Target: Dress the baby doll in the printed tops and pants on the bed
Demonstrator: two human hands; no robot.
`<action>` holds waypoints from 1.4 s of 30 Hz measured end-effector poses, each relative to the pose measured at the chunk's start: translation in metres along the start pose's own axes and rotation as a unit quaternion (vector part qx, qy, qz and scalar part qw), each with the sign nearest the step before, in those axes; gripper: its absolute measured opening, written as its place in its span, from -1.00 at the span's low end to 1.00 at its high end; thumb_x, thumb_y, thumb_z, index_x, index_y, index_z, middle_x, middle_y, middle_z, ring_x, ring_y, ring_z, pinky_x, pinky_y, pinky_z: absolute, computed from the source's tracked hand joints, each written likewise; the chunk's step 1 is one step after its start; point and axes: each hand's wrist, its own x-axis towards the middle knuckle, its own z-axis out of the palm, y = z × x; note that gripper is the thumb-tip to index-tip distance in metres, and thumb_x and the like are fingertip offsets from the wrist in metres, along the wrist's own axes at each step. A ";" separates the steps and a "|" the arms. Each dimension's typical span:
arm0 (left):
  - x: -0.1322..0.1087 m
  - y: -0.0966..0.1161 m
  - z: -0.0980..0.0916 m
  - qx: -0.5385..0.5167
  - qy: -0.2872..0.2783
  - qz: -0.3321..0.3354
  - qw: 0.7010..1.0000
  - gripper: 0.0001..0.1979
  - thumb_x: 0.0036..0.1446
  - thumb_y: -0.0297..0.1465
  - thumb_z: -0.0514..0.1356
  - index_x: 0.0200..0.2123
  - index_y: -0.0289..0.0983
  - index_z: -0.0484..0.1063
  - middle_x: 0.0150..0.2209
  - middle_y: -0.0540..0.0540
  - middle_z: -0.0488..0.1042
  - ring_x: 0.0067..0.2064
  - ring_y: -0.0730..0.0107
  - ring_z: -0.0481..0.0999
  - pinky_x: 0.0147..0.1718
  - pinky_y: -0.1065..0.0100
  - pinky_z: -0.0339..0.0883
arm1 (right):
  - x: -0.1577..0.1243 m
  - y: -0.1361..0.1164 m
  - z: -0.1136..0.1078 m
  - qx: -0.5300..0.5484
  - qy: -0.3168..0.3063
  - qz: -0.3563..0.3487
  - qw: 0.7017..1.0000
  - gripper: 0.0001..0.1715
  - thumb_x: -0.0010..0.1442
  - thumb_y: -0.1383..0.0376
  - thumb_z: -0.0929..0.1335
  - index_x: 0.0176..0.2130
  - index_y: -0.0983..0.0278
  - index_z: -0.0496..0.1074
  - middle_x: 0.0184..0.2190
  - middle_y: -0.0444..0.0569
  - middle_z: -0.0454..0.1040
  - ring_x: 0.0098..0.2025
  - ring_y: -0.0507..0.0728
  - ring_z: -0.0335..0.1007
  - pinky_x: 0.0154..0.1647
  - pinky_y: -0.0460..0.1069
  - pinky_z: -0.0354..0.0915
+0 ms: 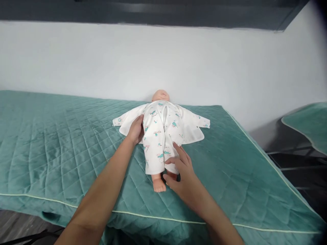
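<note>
A baby doll (pixel 159 185) lies on its back, feet towards me and head by the wall. It has on white printed trousers (pixel 154 139); a white printed shirt (pixel 191 127) is spread out at both sides, sleeves stretched outward. My left hand (pixel 136 129) rests against the doll's hip on the left, fingers extended along the trousers' edge and partly hidden. Over the lower trouser leg on the right is my right hand (pixel 180 168), its fingers apart and curved, fingertips at or just above the cloth. That hand partly covers the doll's other foot.
A green quilted cover (pixel 71 143) with pale piping lies over the bed. Behind it stands a white wall (pixel 102 58), with a dark overhanging panel (pixel 163 13) above. At the right is another green padded surface (pixel 309 124) on dark metal bars.
</note>
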 end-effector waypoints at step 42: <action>-0.020 -0.008 -0.004 0.396 0.093 0.116 0.906 -0.84 0.08 -0.60 0.21 -0.48 -0.27 0.36 -0.07 -0.29 0.54 0.23 -0.09 0.29 0.24 0.18 0.11 | -0.038 -0.016 0.012 -0.084 0.049 -0.070 0.993 -0.83 0.33 0.31 0.30 -0.06 0.18 0.39 0.37 0.08 0.20 0.44 0.40 -0.02 0.21 0.42 0.34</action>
